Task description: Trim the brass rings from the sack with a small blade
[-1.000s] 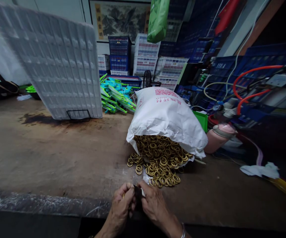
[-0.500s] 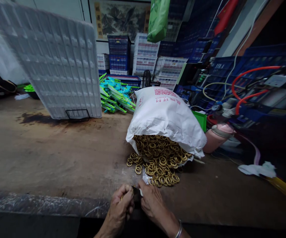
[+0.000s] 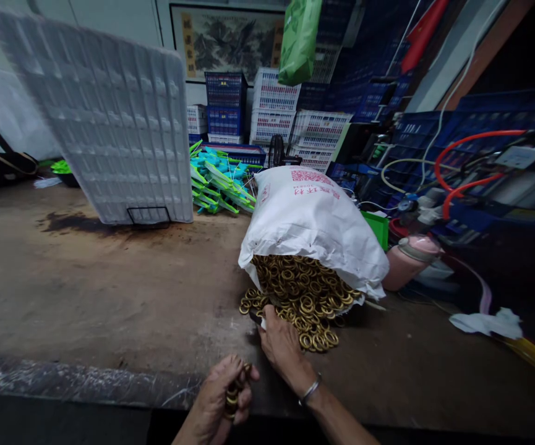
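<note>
Several gold-coloured rings (image 3: 231, 402) are retained in the left hand (image 3: 224, 392), its fingers curled around them. The right hand (image 3: 282, 343) grips a small dark tool (image 3: 255, 317) with a white part, fingers closed; its fingertips are at the near-left edge of the ring pile (image 3: 313, 309). This pile extends from the open mouth of the white sack (image 3: 313, 216) onto the tabletop (image 3: 109, 296).

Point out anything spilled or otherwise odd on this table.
Gold rings lie loose outside the mouth of the tipped sack, perhaps on purpose. A dark stain on the table, by the foot of the white panel, looks like a spill.
</note>
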Action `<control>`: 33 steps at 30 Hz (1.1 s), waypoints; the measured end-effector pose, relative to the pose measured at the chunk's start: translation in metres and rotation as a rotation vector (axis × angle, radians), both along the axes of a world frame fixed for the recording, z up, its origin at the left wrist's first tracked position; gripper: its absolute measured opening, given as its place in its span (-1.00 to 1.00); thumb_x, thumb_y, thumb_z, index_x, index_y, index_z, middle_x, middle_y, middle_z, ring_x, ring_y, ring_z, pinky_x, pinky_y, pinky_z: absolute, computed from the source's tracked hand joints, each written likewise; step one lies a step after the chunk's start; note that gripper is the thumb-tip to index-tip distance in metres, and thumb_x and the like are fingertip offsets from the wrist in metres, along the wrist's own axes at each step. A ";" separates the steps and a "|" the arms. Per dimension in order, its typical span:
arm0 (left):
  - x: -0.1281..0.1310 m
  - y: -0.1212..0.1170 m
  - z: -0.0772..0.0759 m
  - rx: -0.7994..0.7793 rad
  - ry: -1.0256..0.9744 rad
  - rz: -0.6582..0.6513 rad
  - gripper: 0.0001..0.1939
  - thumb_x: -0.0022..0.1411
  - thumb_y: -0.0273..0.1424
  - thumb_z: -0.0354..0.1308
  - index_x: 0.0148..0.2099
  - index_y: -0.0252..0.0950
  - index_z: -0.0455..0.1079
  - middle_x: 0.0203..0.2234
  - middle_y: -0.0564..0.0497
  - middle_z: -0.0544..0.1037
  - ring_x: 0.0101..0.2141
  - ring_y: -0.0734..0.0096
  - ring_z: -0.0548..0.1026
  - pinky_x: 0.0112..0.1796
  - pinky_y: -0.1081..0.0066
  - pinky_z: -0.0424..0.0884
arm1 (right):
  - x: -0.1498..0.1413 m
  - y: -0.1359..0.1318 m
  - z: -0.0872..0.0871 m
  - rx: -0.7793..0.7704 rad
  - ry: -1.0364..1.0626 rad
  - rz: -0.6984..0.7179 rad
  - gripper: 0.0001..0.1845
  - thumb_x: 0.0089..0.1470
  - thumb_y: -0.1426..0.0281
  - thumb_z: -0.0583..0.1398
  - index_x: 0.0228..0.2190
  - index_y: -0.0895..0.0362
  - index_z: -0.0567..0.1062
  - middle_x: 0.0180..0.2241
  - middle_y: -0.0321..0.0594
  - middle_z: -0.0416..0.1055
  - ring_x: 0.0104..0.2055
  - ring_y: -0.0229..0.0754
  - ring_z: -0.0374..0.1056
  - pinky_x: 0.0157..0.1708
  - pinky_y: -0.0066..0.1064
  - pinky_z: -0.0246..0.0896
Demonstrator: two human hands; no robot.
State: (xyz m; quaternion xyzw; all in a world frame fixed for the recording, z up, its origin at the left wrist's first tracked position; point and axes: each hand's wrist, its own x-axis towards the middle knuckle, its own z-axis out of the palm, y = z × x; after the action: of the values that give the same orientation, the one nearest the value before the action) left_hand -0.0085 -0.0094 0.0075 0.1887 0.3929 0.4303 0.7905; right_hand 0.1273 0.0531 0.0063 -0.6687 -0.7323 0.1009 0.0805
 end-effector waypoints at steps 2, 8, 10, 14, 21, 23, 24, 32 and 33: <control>-0.002 0.001 -0.004 -0.003 -0.020 0.008 -0.66 -0.04 -0.16 0.22 -0.43 -0.33 0.25 -0.49 0.04 0.41 -0.69 0.69 0.19 -0.71 0.60 -0.02 | -0.003 0.004 -0.001 -0.013 -0.042 -0.002 -0.86 0.05 0.51 0.04 -0.28 0.16 0.27 -0.42 -0.14 0.44 -0.39 -0.16 0.38 -0.49 -0.43 -0.08; -0.007 0.003 -0.009 -0.016 -0.179 -0.010 -0.78 0.03 -0.29 0.18 -0.29 -0.27 0.28 -0.53 0.09 0.37 -0.68 0.69 0.21 -0.68 0.60 -0.06 | -0.006 0.008 -0.008 -0.016 -0.124 0.000 -0.82 0.06 0.57 -0.02 -0.28 0.18 0.30 -0.44 -0.08 0.44 -0.40 -0.13 0.38 -0.49 -0.42 -0.05; -0.007 0.004 -0.010 -0.039 -0.208 0.001 -0.77 0.02 -0.29 0.20 -0.30 -0.30 0.30 -0.53 0.09 0.36 -0.66 0.69 0.23 -0.67 0.60 -0.05 | -0.005 0.008 -0.010 -0.016 -0.131 0.011 -0.81 0.03 0.58 -0.01 -0.28 0.19 0.29 -0.43 -0.08 0.44 -0.39 -0.12 0.38 -0.48 -0.42 -0.04; -0.007 0.008 -0.012 -0.068 -0.223 0.024 -0.77 0.00 -0.30 0.22 -0.37 -0.32 0.27 -0.50 0.07 0.38 -0.65 0.71 0.23 -0.67 0.62 -0.06 | 0.000 0.007 -0.010 -0.025 -0.051 -0.008 -0.77 -0.03 0.62 -0.02 -0.30 0.19 0.31 -0.48 -0.14 0.42 -0.42 -0.16 0.36 -0.49 -0.44 -0.05; 0.001 0.014 -0.008 -0.056 -0.082 0.077 -0.73 -0.06 -0.35 0.25 -0.32 -0.31 0.27 -0.52 0.10 0.37 -0.66 0.72 0.23 -0.67 0.63 -0.06 | 0.008 -0.007 -0.009 0.025 0.696 0.015 -0.80 0.10 0.33 -0.06 -0.47 0.11 0.26 -0.57 -0.33 0.26 -0.52 -0.29 0.20 -0.47 -0.49 0.05; 0.005 0.015 -0.010 -0.059 -0.040 0.085 -0.67 -0.07 -0.32 0.25 -0.24 -0.30 0.29 -0.52 0.11 0.37 -0.67 0.72 0.23 -0.68 0.64 -0.06 | 0.007 -0.014 -0.009 -0.053 0.901 -0.033 -0.71 0.10 0.19 -0.06 -0.49 0.11 0.26 -0.64 -0.39 0.18 -0.59 -0.32 0.13 -0.53 -0.50 0.04; 0.008 0.015 -0.011 -0.057 -0.028 0.089 -0.64 -0.07 -0.30 0.25 -0.20 -0.30 0.29 -0.53 0.12 0.36 -0.68 0.72 0.23 -0.68 0.64 -0.06 | 0.006 -0.017 -0.009 -0.091 0.970 -0.057 -0.68 0.08 0.14 -0.05 -0.49 0.11 0.26 -0.67 -0.41 0.15 -0.61 -0.33 0.09 -0.56 -0.51 0.03; 0.019 0.019 -0.013 0.012 0.100 0.137 -0.59 -0.07 -0.18 0.24 -0.21 -0.30 0.28 -0.61 0.19 0.30 -0.69 0.71 0.21 -0.69 0.65 -0.04 | 0.007 -0.018 -0.019 -0.064 1.022 -0.135 -0.65 0.04 0.10 -0.02 -0.51 0.12 0.27 -0.67 -0.42 0.13 -0.61 -0.32 0.08 -0.54 -0.48 0.04; 0.019 0.020 -0.012 0.024 0.136 0.149 -0.60 -0.07 -0.17 0.24 -0.25 -0.30 0.28 -0.62 0.19 0.30 -0.70 0.71 0.20 -0.69 0.65 -0.03 | 0.007 -0.018 -0.020 -0.044 0.994 -0.135 -0.66 0.05 0.12 -0.03 -0.52 0.11 0.27 -0.66 -0.41 0.13 -0.60 -0.32 0.09 -0.53 -0.48 0.05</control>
State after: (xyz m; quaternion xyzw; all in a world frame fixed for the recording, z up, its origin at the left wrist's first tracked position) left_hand 0.0107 0.0105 -0.0042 0.1972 0.4533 0.4790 0.7254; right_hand 0.1346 0.0353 -0.0139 -0.5873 -0.5582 0.4170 0.4119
